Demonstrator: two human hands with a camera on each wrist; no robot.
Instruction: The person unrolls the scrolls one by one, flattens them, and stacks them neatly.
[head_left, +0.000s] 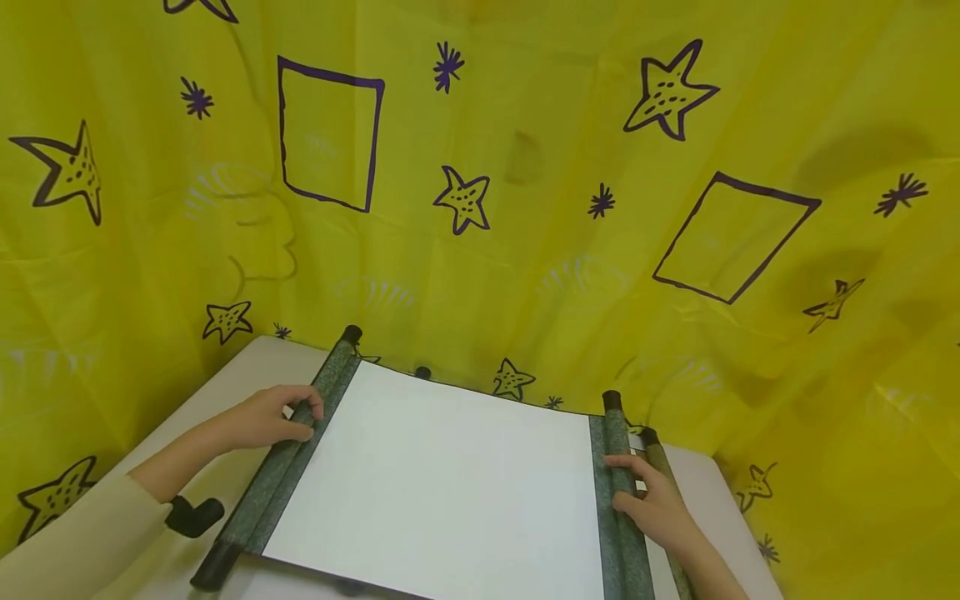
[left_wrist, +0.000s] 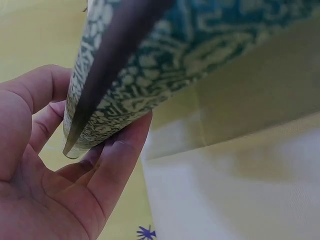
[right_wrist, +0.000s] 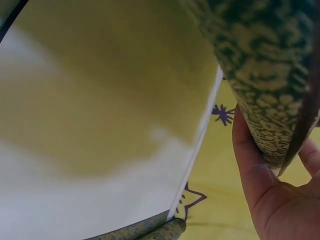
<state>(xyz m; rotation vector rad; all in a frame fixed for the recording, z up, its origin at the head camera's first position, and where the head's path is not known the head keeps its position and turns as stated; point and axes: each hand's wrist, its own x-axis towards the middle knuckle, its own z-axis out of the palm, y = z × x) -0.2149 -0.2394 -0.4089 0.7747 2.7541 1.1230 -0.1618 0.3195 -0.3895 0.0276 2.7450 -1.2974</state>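
A hanging scroll with a blank white sheet [head_left: 450,475] is spread between both hands, held up over the table. My left hand [head_left: 266,417] grips its left roller [head_left: 281,475], which is wrapped in green patterned cloth and has black end knobs. In the left wrist view the left fingers [left_wrist: 122,155] curl round the patterned roll [left_wrist: 135,80]. Across the sheet, my right hand [head_left: 656,504] holds the right roller [head_left: 626,500], thumb and fingers on either side of it. The right wrist view shows this roll [right_wrist: 270,85] within the right hand [right_wrist: 285,205].
The white table [head_left: 720,492] lies beneath. Another dark-knobbed roller [head_left: 660,467] lies just right of the held scroll. A black curved object [head_left: 195,517] shows by the left wrist. Yellow curtain [head_left: 525,275] with dark stars and frames hangs close behind and around the table.
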